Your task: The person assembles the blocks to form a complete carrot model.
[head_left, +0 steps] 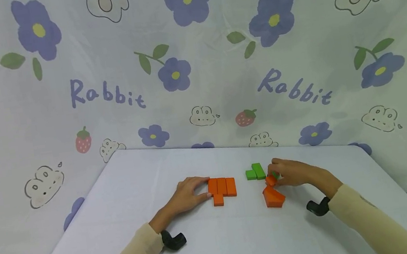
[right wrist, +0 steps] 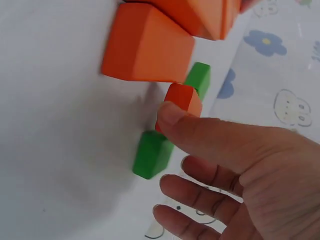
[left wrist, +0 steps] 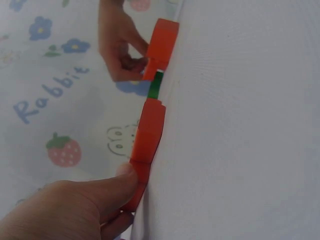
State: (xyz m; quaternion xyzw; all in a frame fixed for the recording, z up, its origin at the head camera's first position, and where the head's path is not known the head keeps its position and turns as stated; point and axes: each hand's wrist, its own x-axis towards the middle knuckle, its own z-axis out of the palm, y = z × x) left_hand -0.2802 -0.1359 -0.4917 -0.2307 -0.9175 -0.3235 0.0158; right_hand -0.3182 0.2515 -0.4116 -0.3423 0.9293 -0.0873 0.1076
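Near the middle of the table in the head view, three upright orange blocks [head_left: 221, 187] lie side by side, with a small orange block [head_left: 218, 200] against their near side. My left hand [head_left: 186, 195] has thumb and index finger at the two ends of the leftmost block, its thumb pressed to the orange in the left wrist view. Farther right, my right hand [head_left: 290, 172] pinches a small orange block [right wrist: 183, 99] between thumb and fingers, the index finger hidden behind it. Right beside that block is a green block [right wrist: 152, 155]. A larger angular orange block [head_left: 273, 198] lies just nearer.
Two green blocks [head_left: 257, 171] lie together left of the right hand, toward the table's back. The white table [head_left: 242, 242] ends at a patterned cloth backdrop [head_left: 199, 93]. Dark wrist devices [head_left: 174, 240] sit under both cuffs.
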